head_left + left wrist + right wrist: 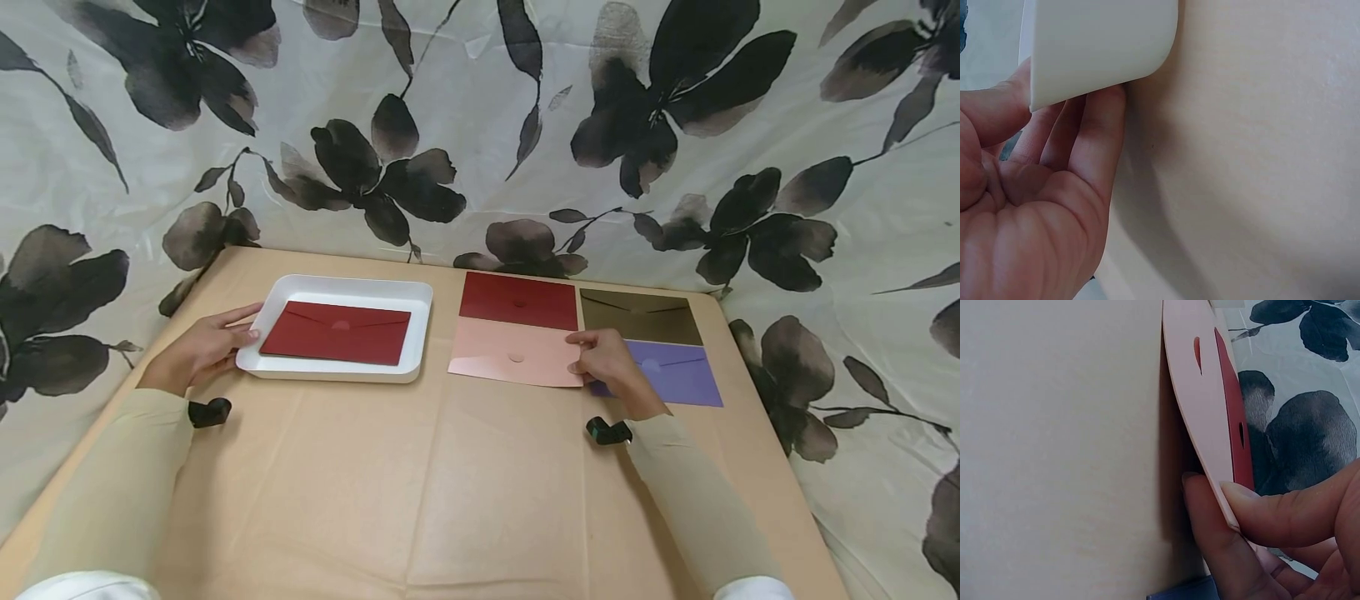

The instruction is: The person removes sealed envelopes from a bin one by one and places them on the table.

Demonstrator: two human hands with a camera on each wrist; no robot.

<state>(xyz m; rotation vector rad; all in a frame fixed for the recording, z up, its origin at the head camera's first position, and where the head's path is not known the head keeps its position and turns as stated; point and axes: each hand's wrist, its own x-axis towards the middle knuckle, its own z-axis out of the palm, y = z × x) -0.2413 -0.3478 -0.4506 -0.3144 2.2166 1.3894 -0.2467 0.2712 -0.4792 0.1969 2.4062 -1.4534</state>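
My left hand grips the left end of a white tray, thumb at the rim and fingers under the wall, as the left wrist view shows. Inside the tray lies a dark red envelope with its flap facing up. With thumb and fingers, my right hand pinches the right edge of a pink envelope. In the right wrist view that pinched edge is bent up off the table. A second red envelope lies just behind the pink one. Beneath my right hand, a purple envelope is partly covered.
An olive-gold envelope lies behind the purple one, near the table's back edge. The tan table covering has fold creases and stretches toward me. A white cloth with dark flowers hangs behind and beside the table.
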